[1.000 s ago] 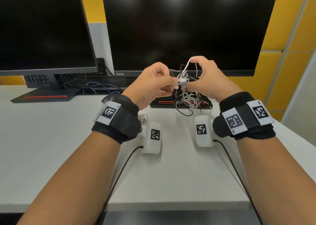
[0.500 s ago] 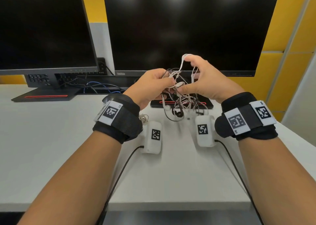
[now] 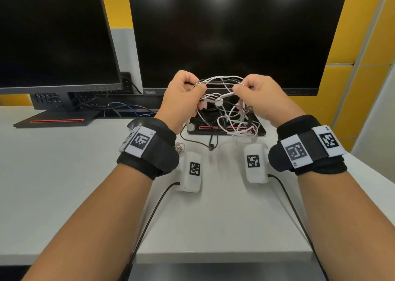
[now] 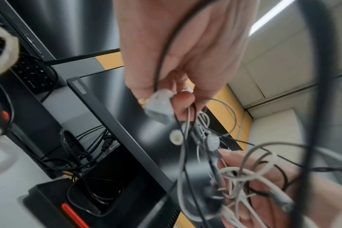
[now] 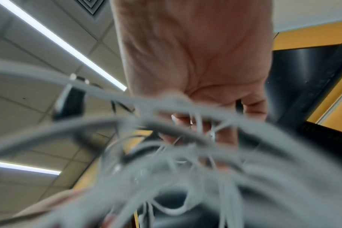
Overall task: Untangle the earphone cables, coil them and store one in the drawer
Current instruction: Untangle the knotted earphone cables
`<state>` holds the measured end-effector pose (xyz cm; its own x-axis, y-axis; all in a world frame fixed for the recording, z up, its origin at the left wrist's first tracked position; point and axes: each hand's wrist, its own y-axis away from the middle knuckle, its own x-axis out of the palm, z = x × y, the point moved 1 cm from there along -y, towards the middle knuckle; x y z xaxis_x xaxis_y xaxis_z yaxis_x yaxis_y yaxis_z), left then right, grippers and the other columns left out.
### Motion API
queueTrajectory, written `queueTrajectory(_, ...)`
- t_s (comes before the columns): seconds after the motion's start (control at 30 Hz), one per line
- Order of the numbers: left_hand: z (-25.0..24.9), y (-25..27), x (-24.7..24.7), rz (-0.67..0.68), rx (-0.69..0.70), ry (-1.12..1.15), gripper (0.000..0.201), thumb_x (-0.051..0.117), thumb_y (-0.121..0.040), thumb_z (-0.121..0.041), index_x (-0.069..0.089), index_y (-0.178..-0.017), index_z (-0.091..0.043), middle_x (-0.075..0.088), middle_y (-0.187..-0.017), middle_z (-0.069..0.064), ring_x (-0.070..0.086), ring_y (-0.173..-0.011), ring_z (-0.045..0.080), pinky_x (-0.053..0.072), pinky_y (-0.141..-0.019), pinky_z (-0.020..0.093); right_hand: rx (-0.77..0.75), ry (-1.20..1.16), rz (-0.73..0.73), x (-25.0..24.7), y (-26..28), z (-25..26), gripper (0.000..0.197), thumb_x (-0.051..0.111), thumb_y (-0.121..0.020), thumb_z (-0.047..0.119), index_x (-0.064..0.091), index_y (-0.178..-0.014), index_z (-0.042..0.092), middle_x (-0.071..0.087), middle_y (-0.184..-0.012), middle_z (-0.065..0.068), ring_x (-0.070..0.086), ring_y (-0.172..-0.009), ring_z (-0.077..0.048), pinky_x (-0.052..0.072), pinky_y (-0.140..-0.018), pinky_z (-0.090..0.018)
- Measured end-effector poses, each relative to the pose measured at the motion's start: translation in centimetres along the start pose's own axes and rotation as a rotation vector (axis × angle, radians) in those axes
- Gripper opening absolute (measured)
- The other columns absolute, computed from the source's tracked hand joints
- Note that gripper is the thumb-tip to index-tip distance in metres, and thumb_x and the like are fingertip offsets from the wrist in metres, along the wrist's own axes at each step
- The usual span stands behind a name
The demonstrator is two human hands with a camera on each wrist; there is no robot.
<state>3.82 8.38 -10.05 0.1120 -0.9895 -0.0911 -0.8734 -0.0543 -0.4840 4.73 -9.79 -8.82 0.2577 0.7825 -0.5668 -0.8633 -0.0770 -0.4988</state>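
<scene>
the left hand [image 3: 181,96] and the right hand [image 3: 259,97] are both raised above the white desk top [image 3: 64,173], level with each other and a little apart, in front of the lower edge of the large black monitor [image 3: 233,34]. between them hangs the knotted bundle of thin white and black earphone cables [image 3: 222,101]. each hand is clenched round strands of it: the left pinches a bunch of wires at its thumb and forefinger, the right pinches the other end of the same upper strands, so several white wires arch from one fist to the other. below the hands the rest of the tangle droops in loops, with a white earbud [image 3: 218,103] dangling between the fists and another one just under the left hand; the lowest loops reach down to the black monitor base with a red stripe [image 3: 226,128] beyond the hands. in the left wrist view the fingers curl round a pale plastic piece [image 4: 160,106] and a black wire; the right wrist view is blurred with wires close to the lens. nearer than the wrists, two white marker-tagged boxes [image 3: 255,163] hang under the black wrist straps.
</scene>
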Motion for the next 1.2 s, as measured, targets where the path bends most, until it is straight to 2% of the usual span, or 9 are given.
queueTrajectory(0.1,0.1,-0.1,-0.1,0.017,-0.008,-0.094,0.028,0.04,-0.093,0.005,0.046,-0.087,-0.022,0.055,-0.085,0.004,0.056,-0.059,0.008,0.042,-0.046,0.02,-0.016,-0.028,0.005,0.0,-0.1,-0.1,0.005,0.057,-0.096,0.017,0.057,-0.091,0.018,0.071,-0.088,-0.009,0.068,-0.075,-0.012,0.057,-0.074,-0.034)
queueTrajectory(0.23,0.3,-0.2,0.0,0.011,-0.055,-0.245,0.043,0.033,-0.09,0.011,0.062,-0.078,-0.019,0.057,-0.087,0.003,0.055,-0.064,0.01,0.045,-0.046,0.014,-0.088,-0.074,0.014,-0.2,0.2,0.2,0.021,0.059,-0.093,0.005,0.061,-0.087,0.025,0.063,-0.08,-0.004,0.056,-0.067,-0.01,0.048,-0.065,-0.024)
queueTrajectory(0.37,0.6,-0.3,-0.2,0.043,-0.082,-0.381,0.038,0.043,-0.094,0.005,0.069,-0.108,-0.019,0.06,-0.11,0.003,0.058,-0.07,0.011,0.047,-0.047,0.011,-0.107,-0.163,0.016,-0.6,0.6,0.6,0.034,0.053,-0.094,-0.001,0.069,-0.079,0.024,0.067,-0.088,-0.005,0.063,-0.082,-0.016,0.055,-0.078,-0.026)
queueTrajectory(0.53,0.4,-0.1,-0.2,0.152,-0.097,-0.484,0.046,0.067,-0.09,-0.014,0.054,-0.132,-0.028,0.05,-0.129,0.0,0.061,-0.064,0.007,0.046,-0.044,0.01,-0.07,-0.448,0.025,-0.8,0.7,1.1,0.036,0.046,-0.096,-0.007,0.068,-0.079,0.016,0.067,-0.086,-0.002,0.066,-0.076,-0.012,0.055,-0.068,-0.027)
queueTrajectory(0.77,0.0,0.4,0.1,0.225,-0.104,-0.368,0.076,0.072,-0.084,-0.008,0.031,-0.142,-0.037,0.053,-0.107,-0.002,0.067,-0.084,0.02,0.058,-0.056,0.026,-0.028,-0.085,0.132,-0.3,0.7,0.7,0.022,0.059,-0.095,0.013,0.075,-0.09,0.028,0.069,-0.099,0.004,0.064,-0.092,-0.012,0.052,-0.074,-0.028)
queueTrajectory(0.87,-0.1,0.5,0.3,0.225,-0.069,-0.329,0.07,0.067,-0.088,-0.008,0.031,-0.144,-0.033,0.062,-0.091,-0.002,0.067,-0.078,0.016,0.055,-0.055,0.025,-0.02,-0.046,0.198,-0.3,1.0,0.9,0.015,0.066,-0.092,0.026,0.074,-0.104,0.026,0.069,-0.096,0.005,0.062,-0.092,-0.008,0.049,-0.077,-0.028)
queueTrajectory(0.97,-0.2,0.3,-0.1,0.187,-0.053,-0.269,0.055,0.062,-0.092,-0.011,0.04,-0.139,-0.03,0.066,-0.085,0.004,0.061,-0.066,0.009,0.046,-0.051,0.02,-0.02,0.098,0.243,-0.5,1.0,0.8,0.043,0.073,-0.086,0.023,0.063,-0.127,0.031,0.061,-0.093,0.008,0.058,-0.087,-0.007,0.05,-0.086,-0.031)
queueTrajectory(1.03,-0.3,0.2,-0.2,0.171,-0.087,-0.175,0.05,0.059,-0.094,-0.009,0.041,-0.136,-0.028,0.067,-0.086,0.005,0.06,-0.071,0.012,0.048,-0.056,0.023,-0.011,0.171,0.268,-0.5,0.9,0.8,0.069,0.074,-0.085,0.017,0.043,-0.145,0.032,0.057,-0.096,0.008,0.056,-0.084,-0.005,0.048,-0.078,-0.023)
queueTrajectory(1.2,-1.0,0.4,-0.3,0.197,-0.134,0.077,0.035,0.053,-0.096,-0.006,0.042,-0.124,-0.024,0.059,-0.081,0.004,0.054,-0.061,0.01,0.045,-0.053,0.021,0.021,0.206,0.234,-0.6,0.6,0.4,0.103,0.078,-0.081,0.013,0.011,-0.156,0.032,0.052,-0.138,-0.009,0.053,-0.119,-0.02,0.041,-0.088,-0.027)
